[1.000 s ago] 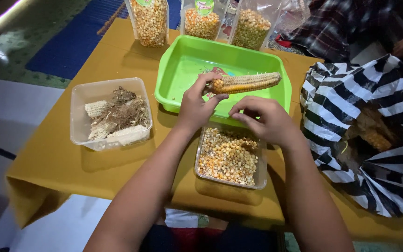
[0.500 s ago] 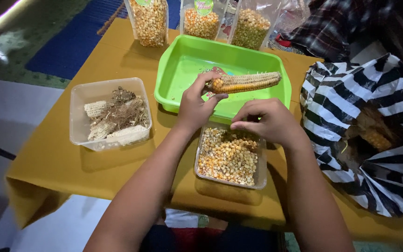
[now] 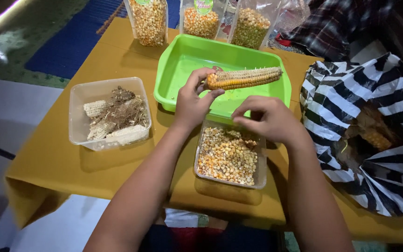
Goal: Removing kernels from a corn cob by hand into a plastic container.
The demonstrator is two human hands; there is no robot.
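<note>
- Nearest: clear tub of loose kernels (image 3: pixel 229 156), on the bench (image 3: pixel 47 158) just below the green tray (image 3: pixel 183 60), touching its near rim or close to it.
- Right hand (image 3: pixel 269 119) now over the tub's far edge, fingers pinched closed w/ tips together; whether kernels sit in the pinch can't be told. Vs. 0.5 s ago it has lifted slightly off the tub and drawn toward the cob – reads as a drop into the tub being done and the hand heading back for more.
- Left hand (image 3: pixel 192 100) unchanged: fingers gripping the butt end of the corn cob (image 3: pixel 243 78), held level over the tray, tip pointing away from the left hand.
- Cob: upper rows bare, lower rows w/ orange kernels left, so shelling approx. part done.
- Left of tray: clear tub of stripped cobs + husk bits (image 3: pixel 110 114), untouched.
- Right of tray: striped bag (image 3: pixel 350 102) w/ another ear inside.
- Beyond tray: three clear packs of kernels (image 3: pixel 201 21).
</note>
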